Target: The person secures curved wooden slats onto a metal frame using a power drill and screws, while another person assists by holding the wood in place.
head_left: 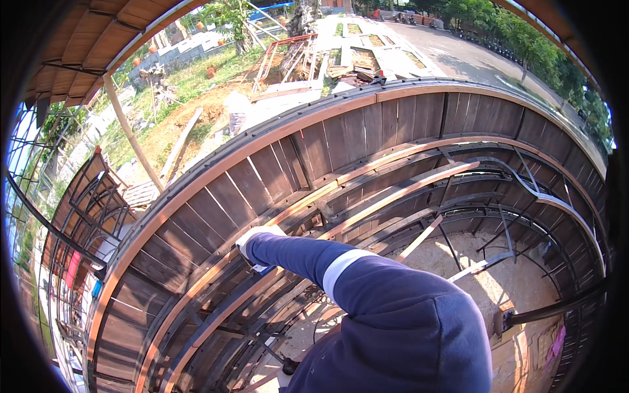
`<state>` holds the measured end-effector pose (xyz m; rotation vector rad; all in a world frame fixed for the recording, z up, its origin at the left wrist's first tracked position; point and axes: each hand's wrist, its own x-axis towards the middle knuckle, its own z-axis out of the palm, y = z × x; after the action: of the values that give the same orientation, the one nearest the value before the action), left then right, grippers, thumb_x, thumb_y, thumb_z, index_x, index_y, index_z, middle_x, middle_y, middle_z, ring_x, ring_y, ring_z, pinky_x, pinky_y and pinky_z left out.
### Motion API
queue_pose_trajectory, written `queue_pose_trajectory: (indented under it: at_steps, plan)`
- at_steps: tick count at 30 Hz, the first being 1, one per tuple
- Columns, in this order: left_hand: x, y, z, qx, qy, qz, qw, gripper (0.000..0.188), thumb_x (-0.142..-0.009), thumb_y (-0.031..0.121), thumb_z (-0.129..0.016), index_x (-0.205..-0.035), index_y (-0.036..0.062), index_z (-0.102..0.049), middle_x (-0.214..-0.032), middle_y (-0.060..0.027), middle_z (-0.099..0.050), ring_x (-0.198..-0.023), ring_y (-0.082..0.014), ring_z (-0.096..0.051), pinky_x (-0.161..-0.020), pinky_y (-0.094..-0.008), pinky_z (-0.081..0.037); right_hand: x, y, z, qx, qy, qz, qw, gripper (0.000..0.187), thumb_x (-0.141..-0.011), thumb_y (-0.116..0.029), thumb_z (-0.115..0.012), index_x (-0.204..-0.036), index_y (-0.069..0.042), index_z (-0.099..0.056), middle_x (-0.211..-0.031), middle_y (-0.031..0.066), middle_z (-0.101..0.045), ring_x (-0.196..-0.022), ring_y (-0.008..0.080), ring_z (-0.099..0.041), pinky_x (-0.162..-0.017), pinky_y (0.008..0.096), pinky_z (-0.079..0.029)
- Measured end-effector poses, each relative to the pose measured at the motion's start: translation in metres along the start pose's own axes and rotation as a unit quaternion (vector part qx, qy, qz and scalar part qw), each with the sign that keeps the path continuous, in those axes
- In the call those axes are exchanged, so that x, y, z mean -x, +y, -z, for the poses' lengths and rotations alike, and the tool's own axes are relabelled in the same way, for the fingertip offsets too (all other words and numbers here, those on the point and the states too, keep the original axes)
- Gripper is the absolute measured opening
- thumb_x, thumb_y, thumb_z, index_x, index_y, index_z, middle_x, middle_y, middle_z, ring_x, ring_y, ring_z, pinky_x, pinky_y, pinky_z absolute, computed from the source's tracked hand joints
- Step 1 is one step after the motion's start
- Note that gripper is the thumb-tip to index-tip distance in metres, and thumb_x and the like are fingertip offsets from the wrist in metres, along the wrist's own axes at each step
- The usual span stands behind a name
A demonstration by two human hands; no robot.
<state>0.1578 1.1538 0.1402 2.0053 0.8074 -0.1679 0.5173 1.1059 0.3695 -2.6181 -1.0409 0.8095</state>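
My right hand (259, 237), in a pale glove, reaches out to the left at the end of a dark blue sleeve (393, 288) with a white band. It is at a curved wooden rail (288, 211) on the inner side of a curved wall of dark upright planks (216, 196). The hand looks closed, its fingers mostly turned away from view. A small blue and white thing (263, 268) shows just beneath it; its kind and whether the hand grips it cannot be made out. My left hand is out of view.
Several curved rails and metal bars (524, 190) step down inside the wall to a pale floor (419, 262). A dark pipe (557, 308) juts in at the right. Beyond the brown top rim (262, 144) lie stacked boards (357, 65), a leaning pole (131, 131) and a paved road.
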Motion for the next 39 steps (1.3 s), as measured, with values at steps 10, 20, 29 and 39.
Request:
queue_pose_trajectory:
  at_steps: [10, 20, 29, 39]
  plan:
    - [-0.049, 0.098, -0.018, -0.082, -0.09, -0.145, 0.982, 0.055, -0.07, 0.044, -0.088, -0.108, 0.006, -0.074, -0.094, -0.0147, -0.076, -0.088, -0.0286, -0.075, -0.082, -0.0407, -0.058, 0.062, 0.04, 0.003, -0.005, 0.105, 0.099, 0.99, 0.023, -0.08, -0.02, -0.071, -0.097, -0.007, -0.08, -0.096, 0.0151, -0.077, -0.09, 0.034, -0.075, -0.074, 0.0452, -0.059]
    - [-0.088, 0.181, -0.119, -0.233, -0.259, -0.329, 0.878, 0.052, -0.07, 0.043, -0.088, -0.104, 0.0057, -0.075, -0.091, -0.0147, -0.076, -0.086, -0.0284, -0.075, -0.08, -0.041, -0.058, 0.18, 0.137, -0.202, -0.243, 0.302, 0.148, 0.91, 0.02, -0.068, -0.024, -0.071, -0.073, -0.005, -0.073, -0.07, 0.0182, -0.068, -0.067, 0.0371, -0.067, -0.061, 0.0453, -0.051]
    - [-0.071, 0.212, -0.176, -0.313, -0.351, -0.397, 0.788, 0.049, -0.071, 0.042, -0.088, -0.101, 0.0055, -0.075, -0.089, -0.0147, -0.076, -0.085, -0.0281, -0.075, -0.079, -0.0414, -0.058, 0.365, 0.174, -0.275, -0.418, 0.314, -0.071, 0.85, 0.018, -0.072, -0.013, -0.067, -0.086, -0.005, -0.076, -0.081, 0.0169, -0.073, -0.075, 0.032, -0.069, -0.068, 0.0438, -0.053]
    - [-0.059, 0.168, -0.105, -0.313, -0.342, -0.364, 0.808, 0.046, -0.071, 0.041, -0.087, -0.098, 0.0053, -0.076, -0.087, -0.0146, -0.077, -0.083, -0.0278, -0.076, -0.077, -0.0417, -0.058, 0.353, 0.163, -0.238, -0.303, 0.338, 0.042, 0.89, 0.018, -0.077, -0.012, -0.067, -0.091, -0.004, -0.075, -0.086, 0.0188, -0.071, -0.084, 0.0394, -0.069, -0.074, 0.0473, -0.053]
